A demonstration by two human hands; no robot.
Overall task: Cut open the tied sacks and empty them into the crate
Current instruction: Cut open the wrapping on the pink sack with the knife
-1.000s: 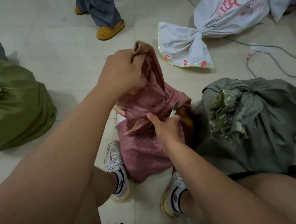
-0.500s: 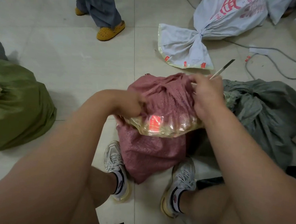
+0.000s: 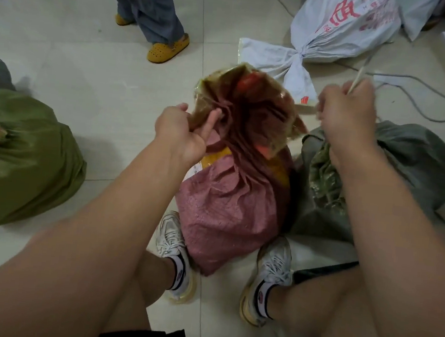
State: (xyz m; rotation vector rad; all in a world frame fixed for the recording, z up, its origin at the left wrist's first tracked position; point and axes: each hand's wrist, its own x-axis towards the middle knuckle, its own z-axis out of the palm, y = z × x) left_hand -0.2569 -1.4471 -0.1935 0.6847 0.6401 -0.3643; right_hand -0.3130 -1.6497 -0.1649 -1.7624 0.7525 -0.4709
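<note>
A pink woven sack [image 3: 228, 212] stands on the floor between my feet. Its mouth [image 3: 249, 100] is spread open, showing a clear liner and something yellow inside. My left hand [image 3: 184, 129] grips the mouth's left edge. My right hand [image 3: 348, 118] is closed around a thin knife [image 3: 359, 78] whose blade points up and away; it also seems to pinch the mouth's right edge, though blur hides the contact. Still tied, a white sack [image 3: 347, 22] with red print lies behind. No crate is in view.
A green sack [image 3: 23, 160] sits at the left, a grey-green sack [image 3: 394, 179] at the right under my right arm. Another person's legs and yellow clogs [image 3: 167, 49] stand behind. A grey cable [image 3: 427, 87] loops on the tiled floor at the right.
The sack's mouth has gone from bunched and folded down to spread open and raised. My left hand moved up to its left edge; my right hand with the knife swung out to the right.
</note>
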